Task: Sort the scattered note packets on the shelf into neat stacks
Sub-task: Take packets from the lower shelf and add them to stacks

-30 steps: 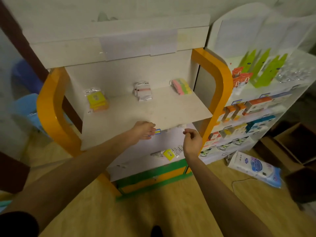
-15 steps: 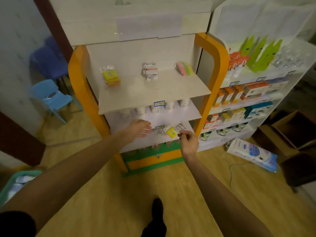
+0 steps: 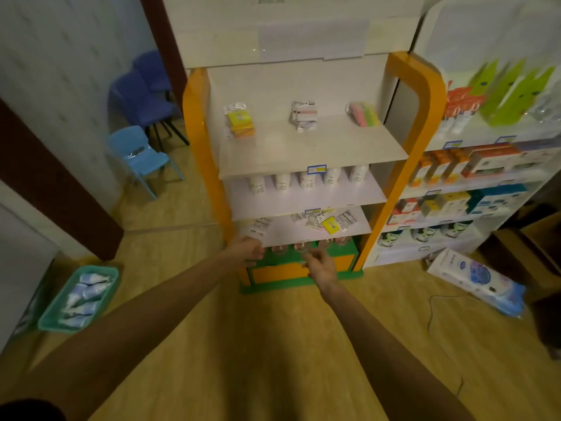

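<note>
The scattered packets (image 3: 329, 220) lie on the third shelf (image 3: 291, 233) down, bunched toward its right half just behind the front edge, overlapping at mixed angles with no common long axis; a yellow one (image 3: 331, 224) sits in the middle of the heap. A smaller white cluster (image 3: 258, 227) lies apart, at the shelf's left front corner.

Both hands hang just below and in front of that shelf's front edge. The left hand (image 3: 249, 250) is directly under the left cluster, fingers loosely curled; whether it holds anything I cannot tell. The right hand (image 3: 321, 264) is below and a little left of the main heap, fingers half bent, and appears to hold nothing. So the heap lies up and to the right of the right hand, which is the nearer one; the left cluster belongs to the left hand.

On the top shelf (image 3: 309, 150), three tidy stacks already stand along the back edge: yellow-orange (image 3: 240, 121) at left, white (image 3: 303, 115) centre, pink-green (image 3: 363, 113) right. The second shelf carries a row of white cups (image 3: 306, 179). On the floor at left, a green tray (image 3: 50, 322) holds blue-white sachets.
</note>
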